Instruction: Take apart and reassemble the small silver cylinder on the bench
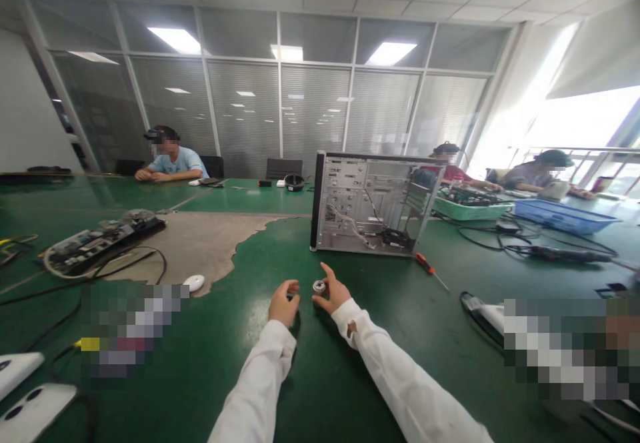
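Observation:
My right hand (334, 291) is at the centre of the head view, thumb and fingers around a small round white-and-metal part (319, 287), with the index finger stretched forward. To its left, my left hand (285, 301) hovers over the green table (260, 336) with fingers curved and apart, nothing between them. Beyond both hands an open metal computer case (370, 209) stands upright, its inside showing loose cables. A screwdriver (431, 271) with a red and black handle lies just right of the case.
At left lie a power strip-like assembly (103, 243), black cables and a white round object (194, 283). A green basket (473, 211) and a blue basket (565, 216) stand at the back right. Several people sit around the far side.

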`<action>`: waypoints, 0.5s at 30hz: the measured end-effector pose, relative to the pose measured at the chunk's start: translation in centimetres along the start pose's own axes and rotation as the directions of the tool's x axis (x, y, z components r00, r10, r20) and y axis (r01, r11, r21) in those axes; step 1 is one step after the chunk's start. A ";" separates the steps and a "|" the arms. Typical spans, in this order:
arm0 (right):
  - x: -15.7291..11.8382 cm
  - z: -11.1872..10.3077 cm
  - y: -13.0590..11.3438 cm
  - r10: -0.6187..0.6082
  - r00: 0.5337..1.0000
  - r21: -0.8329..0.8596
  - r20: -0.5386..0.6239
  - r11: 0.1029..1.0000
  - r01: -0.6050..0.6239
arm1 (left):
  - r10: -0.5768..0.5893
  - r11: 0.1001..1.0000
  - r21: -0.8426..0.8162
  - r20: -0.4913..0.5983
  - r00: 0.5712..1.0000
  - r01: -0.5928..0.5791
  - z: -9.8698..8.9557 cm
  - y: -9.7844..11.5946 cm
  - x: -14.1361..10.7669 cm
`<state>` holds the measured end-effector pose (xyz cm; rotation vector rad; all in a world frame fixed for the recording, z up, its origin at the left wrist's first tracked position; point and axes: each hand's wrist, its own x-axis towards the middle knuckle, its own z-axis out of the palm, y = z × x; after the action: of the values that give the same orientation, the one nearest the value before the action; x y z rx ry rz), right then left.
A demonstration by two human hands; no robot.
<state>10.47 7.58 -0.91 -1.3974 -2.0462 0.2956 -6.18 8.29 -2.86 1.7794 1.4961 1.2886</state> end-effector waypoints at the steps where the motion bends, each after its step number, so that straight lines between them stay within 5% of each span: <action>1: -0.6 0.4 0.7 0.017 0.999 0.060 -0.029 0.998 -0.016 | -0.004 1.000 0.014 -0.006 1.000 0.004 0.0 0.0 0.2; 7: -2.5 1.2 3.3 0.017 0.994 0.271 -0.107 0.962 0.013 | 0.025 0.998 0.050 0.066 0.998 -0.029 0.2 0.6 0.8; 11: -2.2 1.2 3.3 0.040 0.991 0.307 -0.131 0.952 0.003 | 0.114 0.993 0.007 0.215 0.970 -0.118 0.3 1.8 0.1; 15: -2.1 1.1 2.9 0.012 0.990 0.289 -0.144 0.957 0.031 | 0.096 0.995 -0.001 0.233 0.968 -0.099 0.9 2.9 -0.4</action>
<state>12.45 7.06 -4.08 -1.1919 -1.8069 0.4583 -3.96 7.27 -1.07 1.9569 1.3019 1.0741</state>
